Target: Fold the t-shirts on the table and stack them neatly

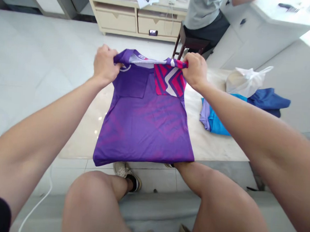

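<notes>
A purple T-shirt (143, 126) with pink and white patterned sleeves lies spread over the low table (213, 148), its lower edge hanging over the side near my knees. My left hand (105, 63) is closed on the shirt's left shoulder. On the other side, my right hand (195, 70) grips the right shoulder, where the pink shows. Between the hands, the collar is lifted and its pale inside faces me. Both sleeves are folded inward over the shirt's front.
To the right lie folded blue and lilac clothes (220, 117), a dark blue garment (269, 99) and a white plastic bag (247, 82). A person in a grey shirt (205, 10) sits on a dark stool (189, 39) beyond the table. A cream cabinet (116, 20) stands at the back.
</notes>
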Demonstrator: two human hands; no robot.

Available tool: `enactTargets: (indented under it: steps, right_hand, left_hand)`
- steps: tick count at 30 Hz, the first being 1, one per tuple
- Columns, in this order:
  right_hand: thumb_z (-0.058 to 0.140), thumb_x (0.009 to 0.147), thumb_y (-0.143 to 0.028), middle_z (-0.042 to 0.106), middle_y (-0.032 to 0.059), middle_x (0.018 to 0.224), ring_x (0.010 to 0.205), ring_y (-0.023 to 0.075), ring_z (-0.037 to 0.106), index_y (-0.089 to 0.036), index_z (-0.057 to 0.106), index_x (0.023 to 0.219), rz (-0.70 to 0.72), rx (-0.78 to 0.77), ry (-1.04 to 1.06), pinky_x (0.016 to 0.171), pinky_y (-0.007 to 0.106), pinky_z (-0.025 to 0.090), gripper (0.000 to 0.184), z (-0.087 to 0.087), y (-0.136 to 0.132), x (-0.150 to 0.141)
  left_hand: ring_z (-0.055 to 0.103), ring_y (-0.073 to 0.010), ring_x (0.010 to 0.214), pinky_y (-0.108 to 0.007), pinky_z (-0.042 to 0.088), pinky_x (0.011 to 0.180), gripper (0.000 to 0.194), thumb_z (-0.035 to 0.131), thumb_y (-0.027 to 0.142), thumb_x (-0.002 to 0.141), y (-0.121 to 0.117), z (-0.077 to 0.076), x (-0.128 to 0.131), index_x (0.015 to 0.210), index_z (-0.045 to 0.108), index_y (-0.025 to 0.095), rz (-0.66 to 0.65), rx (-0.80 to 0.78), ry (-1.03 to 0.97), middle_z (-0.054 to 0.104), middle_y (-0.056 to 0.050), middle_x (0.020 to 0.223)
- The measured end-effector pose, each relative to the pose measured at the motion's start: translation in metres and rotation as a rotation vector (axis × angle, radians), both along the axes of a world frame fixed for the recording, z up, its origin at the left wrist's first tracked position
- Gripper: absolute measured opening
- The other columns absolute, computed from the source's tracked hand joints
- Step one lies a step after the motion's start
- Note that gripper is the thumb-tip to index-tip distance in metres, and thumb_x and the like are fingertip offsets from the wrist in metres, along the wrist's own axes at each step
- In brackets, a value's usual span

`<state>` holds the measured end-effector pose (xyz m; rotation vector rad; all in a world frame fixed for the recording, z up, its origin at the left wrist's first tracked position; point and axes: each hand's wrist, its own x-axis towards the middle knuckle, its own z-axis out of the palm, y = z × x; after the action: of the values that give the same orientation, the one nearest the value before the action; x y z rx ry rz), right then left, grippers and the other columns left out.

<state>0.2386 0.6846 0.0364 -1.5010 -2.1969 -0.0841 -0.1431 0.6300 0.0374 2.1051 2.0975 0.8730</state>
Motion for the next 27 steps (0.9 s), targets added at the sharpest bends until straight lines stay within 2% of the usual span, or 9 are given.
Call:
enactTargets:
  steps: [3, 5, 9, 11, 13, 15, 17, 23, 27]
  right_hand:
    - [0.056, 0.107, -0.018, 0.072, 0.0113, 0.115, 0.117, 0.0262, 0.057, -0.022, 0.064, 0.113, 0.069, 0.096, 0.093, 0.108, 0.043, 0.043, 0.011, 0.017, -0.024, 0.010]
    - [0.057, 0.107, -0.019, 0.071, 0.0107, 0.116, 0.116, 0.0276, 0.060, -0.022, 0.062, 0.118, 0.118, 0.107, 0.119, 0.107, 0.045, 0.045, 0.013, 0.014, -0.055, 0.022]
    - [0.061, 0.101, -0.017, 0.072, 0.0103, 0.118, 0.110, 0.0286, 0.066, -0.021, 0.065, 0.126, 0.275, 0.019, 0.112, 0.097, 0.040, 0.049, 0.025, -0.029, -0.137, 0.054]
    - [0.061, 0.096, -0.010, 0.074, 0.0099, 0.113, 0.103, 0.0266, 0.068, -0.020, 0.068, 0.126, 0.437, -0.120, -0.014, 0.091, 0.036, 0.049, 0.033, -0.056, -0.176, 0.067]
    - [0.059, 0.093, -0.004, 0.076, 0.0111, 0.113, 0.103, 0.0259, 0.069, -0.019, 0.071, 0.123, 0.568, -0.246, -0.199, 0.090, 0.033, 0.048, 0.036, -0.076, -0.204, 0.074]
    - [0.060, 0.093, -0.002, 0.077, 0.0124, 0.116, 0.105, 0.0260, 0.070, -0.018, 0.074, 0.120, 0.625, -0.341, -0.382, 0.089, 0.032, 0.047, 0.034, -0.085, -0.220, 0.072]
    - [0.062, 0.094, -0.003, 0.077, 0.0129, 0.117, 0.104, 0.0257, 0.072, -0.018, 0.075, 0.118, 0.628, -0.412, -0.531, 0.086, 0.031, 0.045, 0.031, -0.081, -0.226, 0.064]
    - [0.063, 0.100, -0.009, 0.080, 0.0136, 0.118, 0.099, 0.0251, 0.074, -0.018, 0.078, 0.117, 0.641, -0.460, -0.716, 0.078, 0.031, 0.042, 0.025, -0.039, -0.228, 0.041]
    - [0.067, 0.096, -0.009, 0.081, 0.0133, 0.117, 0.099, 0.0255, 0.074, -0.019, 0.077, 0.119, 0.656, -0.460, -0.721, 0.079, 0.031, 0.043, 0.027, -0.032, -0.238, 0.047]
  left_hand:
    - [0.049, -0.0197, 0.114, -0.036, 0.039, 0.112, 0.026, 0.074, 0.040, 0.103, -0.030, 0.012, 0.004, 0.109, 0.065, 0.016, -0.058, 0.139, 0.043, 0.066, -0.004, 0.118]
    - [0.053, -0.0219, 0.112, -0.038, 0.042, 0.109, 0.020, 0.071, 0.034, 0.104, -0.067, 0.004, 0.004, 0.109, 0.064, 0.017, -0.118, 0.177, 0.118, 0.068, -0.006, 0.114]
    - [0.064, -0.0300, 0.110, -0.044, 0.047, 0.100, 0.008, 0.065, 0.024, 0.099, -0.158, -0.043, -0.007, 0.105, 0.070, 0.022, -0.257, 0.106, 0.269, 0.073, -0.010, 0.105]
    - [0.068, -0.0328, 0.109, -0.047, 0.049, 0.097, 0.022, 0.063, 0.015, 0.091, -0.197, -0.069, -0.013, 0.108, 0.075, 0.023, -0.352, 0.000, 0.321, 0.075, -0.011, 0.106]
    - [0.069, -0.0336, 0.110, -0.049, 0.050, 0.096, 0.038, 0.061, 0.005, 0.082, -0.223, -0.088, -0.016, 0.110, 0.078, 0.024, -0.470, -0.121, 0.394, 0.077, -0.013, 0.110]
    - [0.070, -0.0336, 0.111, -0.050, 0.050, 0.096, 0.046, 0.058, -0.001, 0.077, -0.236, -0.099, -0.017, 0.110, 0.080, 0.023, -0.553, -0.209, 0.463, 0.077, -0.014, 0.112]
    - [0.069, -0.0338, 0.111, -0.049, 0.051, 0.095, 0.047, 0.057, -0.003, 0.077, -0.238, -0.101, -0.015, 0.110, 0.080, 0.022, -0.581, -0.242, 0.504, 0.077, -0.015, 0.112]
    - [0.068, -0.0339, 0.109, -0.048, 0.050, 0.093, 0.045, 0.056, -0.003, 0.079, -0.237, -0.075, -0.014, 0.110, 0.078, 0.021, -0.597, -0.150, 0.545, 0.075, -0.015, 0.108]
    - [0.068, -0.0322, 0.109, -0.046, 0.049, 0.094, 0.043, 0.055, -0.004, 0.079, -0.254, -0.065, -0.013, 0.109, 0.075, 0.020, -0.632, -0.144, 0.565, 0.075, -0.013, 0.108]
